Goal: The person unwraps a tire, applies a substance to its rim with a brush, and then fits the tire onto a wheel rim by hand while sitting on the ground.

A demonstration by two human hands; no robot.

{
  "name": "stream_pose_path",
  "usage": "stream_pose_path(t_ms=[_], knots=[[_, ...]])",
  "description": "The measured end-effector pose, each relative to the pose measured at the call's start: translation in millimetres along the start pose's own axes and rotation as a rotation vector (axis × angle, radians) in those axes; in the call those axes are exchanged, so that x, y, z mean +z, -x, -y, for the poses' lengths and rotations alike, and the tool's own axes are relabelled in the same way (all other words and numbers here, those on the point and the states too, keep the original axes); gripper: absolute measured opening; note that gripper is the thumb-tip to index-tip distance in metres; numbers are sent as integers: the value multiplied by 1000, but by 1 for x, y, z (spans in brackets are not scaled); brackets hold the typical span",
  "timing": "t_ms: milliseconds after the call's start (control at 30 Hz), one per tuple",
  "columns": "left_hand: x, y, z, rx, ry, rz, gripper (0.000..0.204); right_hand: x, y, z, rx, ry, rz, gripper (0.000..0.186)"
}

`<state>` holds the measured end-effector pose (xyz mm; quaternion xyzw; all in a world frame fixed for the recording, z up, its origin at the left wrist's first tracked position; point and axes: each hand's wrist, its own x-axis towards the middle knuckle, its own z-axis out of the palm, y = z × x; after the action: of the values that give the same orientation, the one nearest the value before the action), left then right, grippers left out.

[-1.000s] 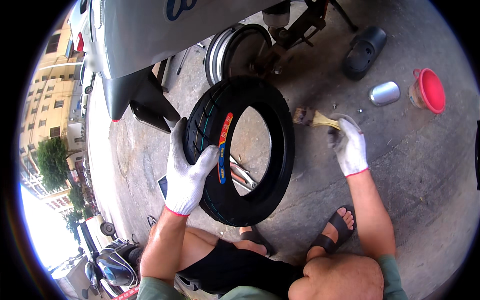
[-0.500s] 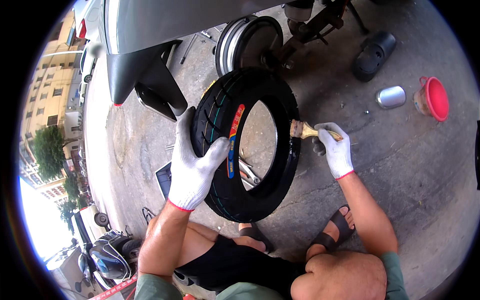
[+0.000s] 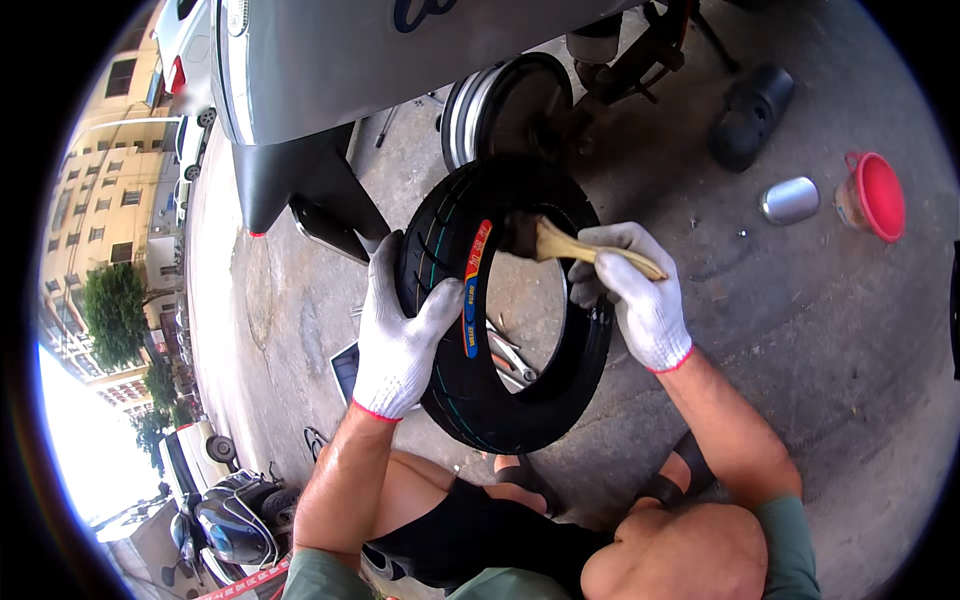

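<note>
Tan building [image 3: 105, 200], green tree [image 3: 120, 300], parked dark motorcycle [image 3: 235, 528], pale car [image 3: 197, 62]

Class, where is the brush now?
In the head view, slightly above and right of centre, the brush is in the right hand, at the tire opening.

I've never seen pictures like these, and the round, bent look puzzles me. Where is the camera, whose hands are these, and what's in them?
There's no robot here, just a person working in white gloves. A wide camera on their head looks down, and its lens bends straight edges.

The left hand grips a black tyre, thumb on its side. The right hand holds a brush by its pale handle; whether its dark bristles touch the tyre is hard to tell.

On the ground are a red tub, a silver can and metal tools, partly seen through the tyre's opening.
</note>
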<state>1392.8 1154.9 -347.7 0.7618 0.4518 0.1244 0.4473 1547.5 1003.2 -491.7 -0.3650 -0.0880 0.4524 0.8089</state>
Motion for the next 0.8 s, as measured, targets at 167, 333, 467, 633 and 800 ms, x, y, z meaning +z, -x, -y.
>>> stream_pose_path(t_ms=[167, 333, 467, 633, 800], knots=[[-4, -7, 3, -6, 16, 3, 81, -20, 2, 5, 74, 160, -53, 20], [-9, -12, 16, 49, -49, -13, 76, 7, -11, 15, -97, 136, 26, 19], [-14, -12, 17, -5, 52, -12, 75, 13, 49, 21, 84, 352, 388, 19], [-11, -9, 8, 26, -41, -9, 74, 7, 49, 21, 345, 163, 126, 11], [-10, -5, 15, 38, -36, -25, 74, 15, 46, -15, 563, -432, -87, 22]])
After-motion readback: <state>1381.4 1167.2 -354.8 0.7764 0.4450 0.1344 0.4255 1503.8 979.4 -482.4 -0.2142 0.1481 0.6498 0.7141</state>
